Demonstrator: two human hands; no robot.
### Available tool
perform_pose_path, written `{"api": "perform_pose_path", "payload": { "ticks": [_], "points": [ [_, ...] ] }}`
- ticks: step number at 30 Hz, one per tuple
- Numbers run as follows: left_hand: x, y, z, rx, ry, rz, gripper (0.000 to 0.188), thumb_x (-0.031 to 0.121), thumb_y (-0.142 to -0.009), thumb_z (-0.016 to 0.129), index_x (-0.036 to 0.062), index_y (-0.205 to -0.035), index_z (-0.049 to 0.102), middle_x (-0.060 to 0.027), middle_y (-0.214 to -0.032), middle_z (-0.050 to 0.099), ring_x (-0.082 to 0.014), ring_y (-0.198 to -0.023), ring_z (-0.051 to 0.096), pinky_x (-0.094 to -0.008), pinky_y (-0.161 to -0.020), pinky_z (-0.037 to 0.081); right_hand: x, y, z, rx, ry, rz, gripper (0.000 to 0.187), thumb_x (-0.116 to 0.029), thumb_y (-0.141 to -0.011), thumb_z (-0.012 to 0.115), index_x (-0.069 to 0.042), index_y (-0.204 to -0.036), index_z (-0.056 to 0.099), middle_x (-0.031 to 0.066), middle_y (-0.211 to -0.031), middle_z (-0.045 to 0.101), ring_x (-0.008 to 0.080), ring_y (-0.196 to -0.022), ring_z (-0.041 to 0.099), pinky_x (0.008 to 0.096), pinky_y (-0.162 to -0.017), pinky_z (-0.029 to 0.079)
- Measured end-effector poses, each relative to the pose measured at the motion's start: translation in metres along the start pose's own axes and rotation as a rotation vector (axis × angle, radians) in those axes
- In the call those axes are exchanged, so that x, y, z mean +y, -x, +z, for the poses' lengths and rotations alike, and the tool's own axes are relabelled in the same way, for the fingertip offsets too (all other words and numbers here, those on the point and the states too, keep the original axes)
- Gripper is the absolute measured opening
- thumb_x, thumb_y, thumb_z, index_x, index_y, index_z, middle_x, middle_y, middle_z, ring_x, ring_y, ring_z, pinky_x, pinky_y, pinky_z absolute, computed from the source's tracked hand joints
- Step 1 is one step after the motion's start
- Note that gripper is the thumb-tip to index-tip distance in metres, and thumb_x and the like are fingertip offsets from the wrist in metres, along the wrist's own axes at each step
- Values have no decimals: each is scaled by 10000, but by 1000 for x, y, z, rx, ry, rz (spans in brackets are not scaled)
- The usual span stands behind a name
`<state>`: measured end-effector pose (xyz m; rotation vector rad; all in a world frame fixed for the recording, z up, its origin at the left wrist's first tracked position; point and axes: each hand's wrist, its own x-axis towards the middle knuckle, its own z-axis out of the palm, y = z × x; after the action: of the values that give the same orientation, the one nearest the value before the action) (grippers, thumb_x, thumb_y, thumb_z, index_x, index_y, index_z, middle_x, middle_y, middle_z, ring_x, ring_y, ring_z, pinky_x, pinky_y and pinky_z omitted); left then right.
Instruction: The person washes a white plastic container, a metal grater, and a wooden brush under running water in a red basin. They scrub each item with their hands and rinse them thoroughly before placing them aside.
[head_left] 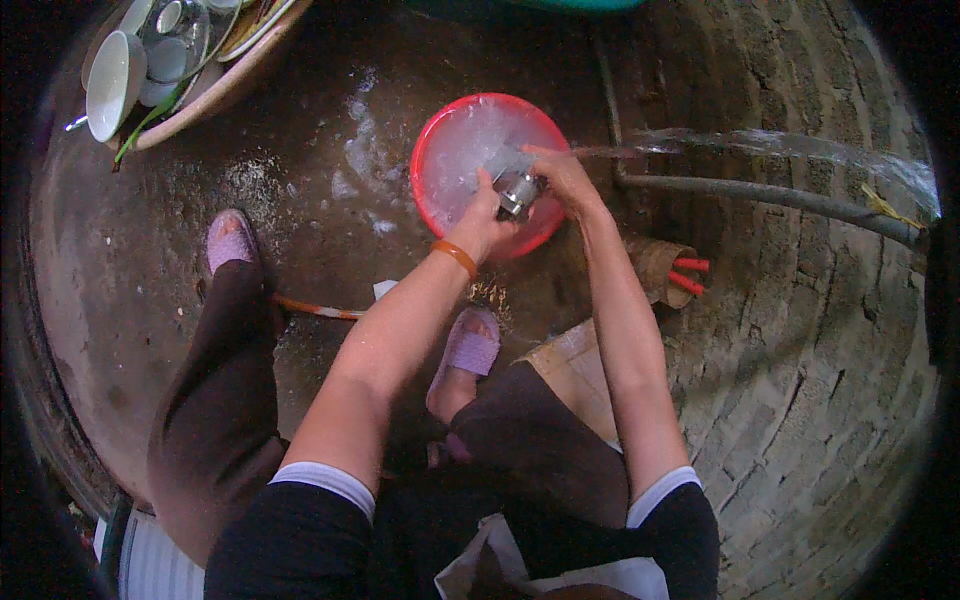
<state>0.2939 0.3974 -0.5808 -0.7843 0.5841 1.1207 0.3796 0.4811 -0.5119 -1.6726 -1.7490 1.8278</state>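
Wet dark floor (320, 240), suds splashed about, rough brick wall (790, 400) along the right: outdoor-looking wash spot, dim light. From my end I get one head view, so near stuff first. Purple slippers (471, 350) on both feet, planted apart, dark trousers, short sleeves with pale cuffs.

Just past the feet, a red basin (420, 165) sits on the floor with cloudy, foamy water (455, 145) in it. I'd log this as mid-wash: a shiny metal piece (520, 195) is up between the hands over the basin, being rinsed or scrubbed by my reading, and not set down, so that one isn't finished. Can't see how clean it is, nor what lies under the foam, so I can't count what's left.

Grip: left hand (484, 226) is closed around the metal piece from the near left, thumb up along it (orange band on that wrist). Right hand (565, 182) has fingers bent in at the far right side, by a greyish piece (508, 162), maybe a cloth; I can't tell whether that grip is clenched or only resting.

A water stream (740, 138) arcs in from the right toward the hands, above a grey pipe (760, 190). Farther off, upper left, an orange-tan tub (225, 95) carries a white bowl (112, 85) and other dishes; washed or waiting, no telling.
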Motion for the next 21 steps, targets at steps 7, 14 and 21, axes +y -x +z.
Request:
{"api": "perform_pose_path", "payload": {
  "ticks": [7,14,21],
  "points": [
    [1,-6,-1,-3,-45,42,596,563,-844,246,67,-1097,457,-134,-967,562,-269,-779,571,-443,-659,498,24,-25,9,245,164,-131,338,-184,-732,509,-18,-1017,587,108,-935,607,156,-836,550,293,-727,422],
    [16,0,4,-118,65,-44,584,539,-862,257,51,-1133,429,-153,-996,535,-276,-826,554,-396,-633,506,8,-19,15,238,-146,2,291,-268,-756,539,-81,-974,588,44,-882,584,178,-849,534,342,-749,411],
    [35,10,15,25,-331,171,398,313,-878,370,8,-1122,443,-167,-946,542,-278,-859,536,-405,-696,470,-15,-14,18,145,-374,111,277,-290,-738,583,-101,-939,571,17,-837,561,163,-763,510,326,-651,413]
  ]
}}
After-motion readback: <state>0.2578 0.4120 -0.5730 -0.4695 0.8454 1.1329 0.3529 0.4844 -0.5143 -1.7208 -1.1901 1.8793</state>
